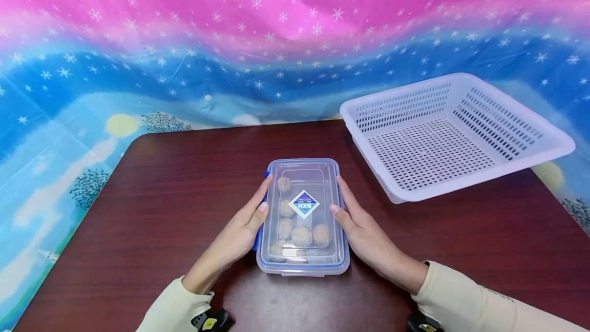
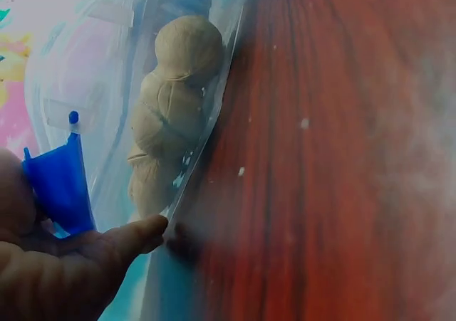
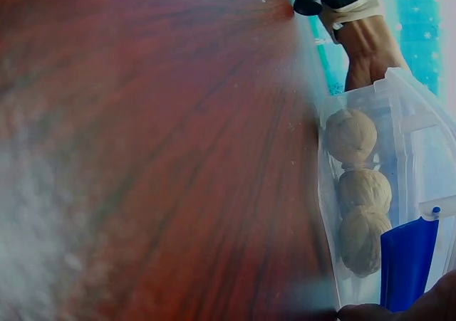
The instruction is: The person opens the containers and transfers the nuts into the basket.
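Plastic basket [image 1: 442, 152] stands upper right on the bench [image 1: 152, 209] before a snowflake backdrop [image 1: 207, 40], apart from the lidded container [image 1: 301, 266] of walnuts [image 1: 301, 236] both hands [image 1: 241, 227] grip, lower centre.

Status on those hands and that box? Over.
Left hand, right hand: gripping box sides. Box: lid on, balls inside. Basket: far right, seemingly not blocking.

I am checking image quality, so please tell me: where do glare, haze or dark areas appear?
Head view: mostly sharp, glare on the container, pale sheen on the table near the bottom; left wrist: washed-out upper left, left hand in shade; right wrist: whitish haze over lower left.
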`<state>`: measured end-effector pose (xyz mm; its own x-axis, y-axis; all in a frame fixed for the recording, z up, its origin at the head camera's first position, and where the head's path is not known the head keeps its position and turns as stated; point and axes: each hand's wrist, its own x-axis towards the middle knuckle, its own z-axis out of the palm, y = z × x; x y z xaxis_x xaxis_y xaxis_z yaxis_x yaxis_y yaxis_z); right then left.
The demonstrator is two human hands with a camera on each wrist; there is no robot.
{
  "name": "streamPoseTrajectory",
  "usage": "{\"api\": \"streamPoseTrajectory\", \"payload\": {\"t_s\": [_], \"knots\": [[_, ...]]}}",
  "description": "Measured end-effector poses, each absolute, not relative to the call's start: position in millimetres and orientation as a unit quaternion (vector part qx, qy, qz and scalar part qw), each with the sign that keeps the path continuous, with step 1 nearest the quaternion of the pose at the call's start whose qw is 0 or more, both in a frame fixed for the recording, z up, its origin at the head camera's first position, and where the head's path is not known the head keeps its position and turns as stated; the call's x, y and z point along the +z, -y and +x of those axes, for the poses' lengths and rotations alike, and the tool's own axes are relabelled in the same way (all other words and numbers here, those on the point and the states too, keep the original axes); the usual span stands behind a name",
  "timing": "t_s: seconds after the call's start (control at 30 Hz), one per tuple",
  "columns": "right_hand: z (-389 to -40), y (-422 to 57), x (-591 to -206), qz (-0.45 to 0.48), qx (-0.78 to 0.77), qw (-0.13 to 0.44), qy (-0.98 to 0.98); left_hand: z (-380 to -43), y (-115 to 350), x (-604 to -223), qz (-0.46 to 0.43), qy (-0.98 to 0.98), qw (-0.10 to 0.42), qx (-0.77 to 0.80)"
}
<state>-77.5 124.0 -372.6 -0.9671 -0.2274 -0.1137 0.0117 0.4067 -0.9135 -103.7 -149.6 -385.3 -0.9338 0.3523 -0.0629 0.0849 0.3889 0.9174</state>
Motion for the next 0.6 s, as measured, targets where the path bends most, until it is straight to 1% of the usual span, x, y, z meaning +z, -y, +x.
{"api": "streamPoseTrajectory", "payload": {"t_s": [0.13, 0.37, 0.6], "knots": [[-78.0, -124.7, -372.6, -0.063, -0.539, 0.105, -0.834, -106.1, 152.8, -386.0, 0.137, -0.824, 0.128, 0.535], [-78.4, -125.4, -373.3, -0.068, -0.539, 0.097, -0.834, -108.5, 157.3, -384.9, 0.123, -0.827, 0.151, 0.528], [-82.3, -127.0, -373.9, -0.06, -0.525, 0.096, -0.843, -109.9, 160.0, -382.3, 0.113, -0.858, 0.141, 0.481]]}}
